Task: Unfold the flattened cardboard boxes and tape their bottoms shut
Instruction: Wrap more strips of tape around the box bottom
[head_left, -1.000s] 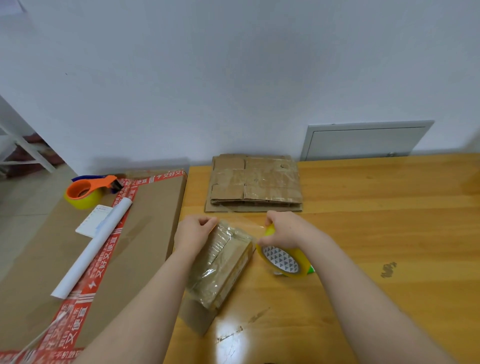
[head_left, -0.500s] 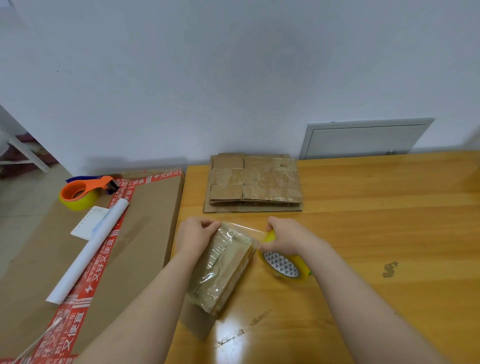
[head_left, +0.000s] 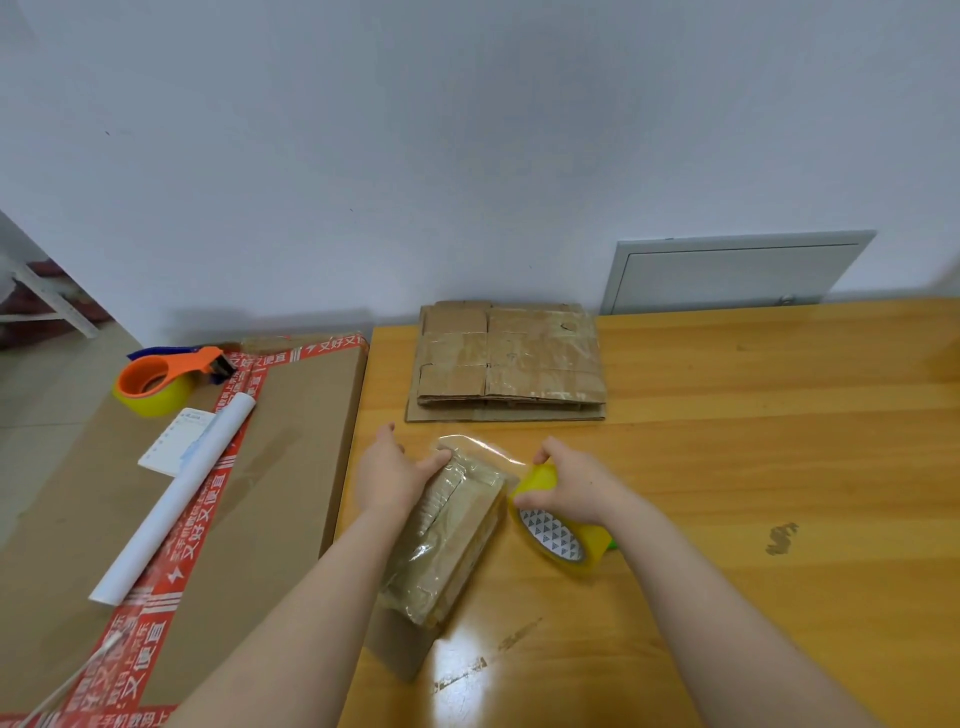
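A small unfolded cardboard box (head_left: 447, 540), glossy with clear tape, lies on the wooden table (head_left: 727, 467) near its left edge. My left hand (head_left: 387, 475) rests on the box's far left end, fingers laid flat over the taped top. My right hand (head_left: 574, 483) grips a yellow tape roll (head_left: 558, 530) just right of the box. A strip of clear tape (head_left: 483, 447) stretches from the roll across the box's far end. A stack of flattened cardboard boxes (head_left: 509, 364) lies at the back of the table.
Left of the table lies a large flat carton (head_left: 156, 519) with red printed tape. On it sit an orange tape dispenser (head_left: 161, 384), a white paper roll (head_left: 171, 504) and a small notepad (head_left: 176, 441). A grey panel (head_left: 727, 275) leans on the wall.
The roll in my right hand has swung nearer to me and sits lower beside the box. My left hand's fingers have spread flatter over the taped end.
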